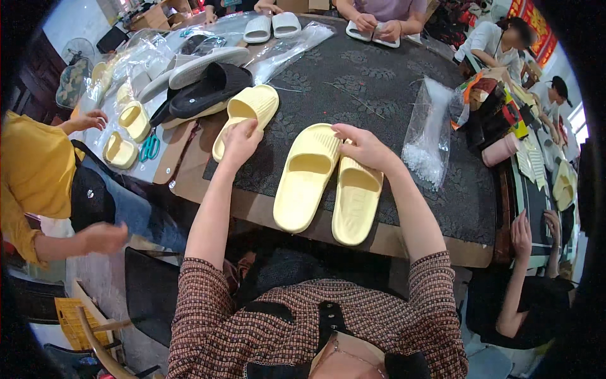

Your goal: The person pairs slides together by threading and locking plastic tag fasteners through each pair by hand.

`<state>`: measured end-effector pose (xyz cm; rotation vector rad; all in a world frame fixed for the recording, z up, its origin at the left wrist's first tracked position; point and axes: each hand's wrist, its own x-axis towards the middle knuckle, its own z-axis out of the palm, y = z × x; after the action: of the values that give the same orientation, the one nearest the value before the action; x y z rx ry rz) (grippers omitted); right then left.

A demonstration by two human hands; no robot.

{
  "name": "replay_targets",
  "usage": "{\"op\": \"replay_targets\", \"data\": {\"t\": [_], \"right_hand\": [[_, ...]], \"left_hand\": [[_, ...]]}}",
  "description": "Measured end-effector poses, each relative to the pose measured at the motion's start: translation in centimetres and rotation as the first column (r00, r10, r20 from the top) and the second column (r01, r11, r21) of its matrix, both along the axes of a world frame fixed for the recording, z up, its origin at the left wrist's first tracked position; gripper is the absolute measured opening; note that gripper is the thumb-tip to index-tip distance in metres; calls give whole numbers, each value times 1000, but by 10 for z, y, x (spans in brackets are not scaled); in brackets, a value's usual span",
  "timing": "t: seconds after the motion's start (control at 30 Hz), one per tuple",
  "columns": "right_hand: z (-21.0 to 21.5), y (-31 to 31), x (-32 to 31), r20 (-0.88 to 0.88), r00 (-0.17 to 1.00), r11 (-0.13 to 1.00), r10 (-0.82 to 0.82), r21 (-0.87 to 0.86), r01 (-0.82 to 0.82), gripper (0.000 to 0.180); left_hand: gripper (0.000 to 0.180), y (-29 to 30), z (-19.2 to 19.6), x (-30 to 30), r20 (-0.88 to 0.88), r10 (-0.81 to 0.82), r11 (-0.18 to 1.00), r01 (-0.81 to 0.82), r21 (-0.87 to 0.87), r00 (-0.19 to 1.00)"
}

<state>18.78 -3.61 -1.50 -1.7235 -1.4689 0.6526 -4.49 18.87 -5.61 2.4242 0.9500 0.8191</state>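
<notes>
In front of me, a pair of pale yellow slide slippers lies at the near edge of the table, toes pointing away. My right hand (pixel 367 148) grips the toe end of this pair, between the left slipper (pixel 302 189) and the right slipper (pixel 357 211); its fingertips are partly hidden. Further left, my closed left hand (pixel 242 144) holds another yellow slipper (pixel 262 100) by its side, and that slipper's lower part is partly covered by the hand. Beside it, several black and grey slippers (pixel 211 88) are piled up.
The table has a dark patterned mat (pixel 372 69). A clear bag of small white pieces (pixel 429 139) lies right, near a pink cup (pixel 500 150). Small yellow slippers (pixel 134 120) and teal scissors (pixel 149 148) lie left, near a person in yellow (pixel 38 170). Other people work across and right.
</notes>
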Motion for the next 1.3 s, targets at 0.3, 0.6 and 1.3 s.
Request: {"op": "replay_targets", "data": {"t": [0.3, 0.6, 1.3], "right_hand": [[65, -58, -12, -303, 949, 992, -85, -110, 53, 43], [134, -213, 52, -25, 861, 861, -507, 20, 508, 33], [56, -286, 194, 781, 425, 690, -458, 10, 724, 40]], "left_hand": [[33, 4, -8, -8, -46, -79, 996, 81, 39, 996], [25, -41, 39, -16, 115, -239, 893, 265, -363, 964], [27, -159, 64, 42, 345, -707, 408, 755, -513, 617]]}}
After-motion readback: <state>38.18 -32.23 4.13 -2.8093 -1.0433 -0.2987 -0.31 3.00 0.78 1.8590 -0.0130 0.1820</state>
